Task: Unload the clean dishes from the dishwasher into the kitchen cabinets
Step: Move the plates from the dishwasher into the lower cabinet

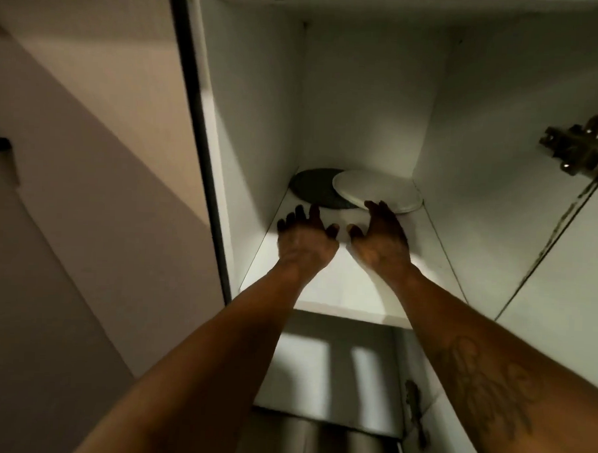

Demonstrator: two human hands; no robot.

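Observation:
A dark grey plate point(314, 187) lies at the back left of the white cabinet shelf point(279, 259). A white plate point(378, 190) lies to its right and overlaps its edge. Both my arms reach up into the cabinet. My left hand point(305, 242) hovers over the shelf just in front of the dark plate, fingers spread and holding nothing. My right hand point(381, 240) is open too, its fingertips at the near rim of the white plate; whether they touch it is unclear.
The cabinet's left wall point(247, 128) and right wall point(499, 166) close in the shelf. A metal door hinge point(582, 146) sticks out at the right, with the open door point(569, 289) below it. A steel surface point(332, 382) lies beneath the cabinet.

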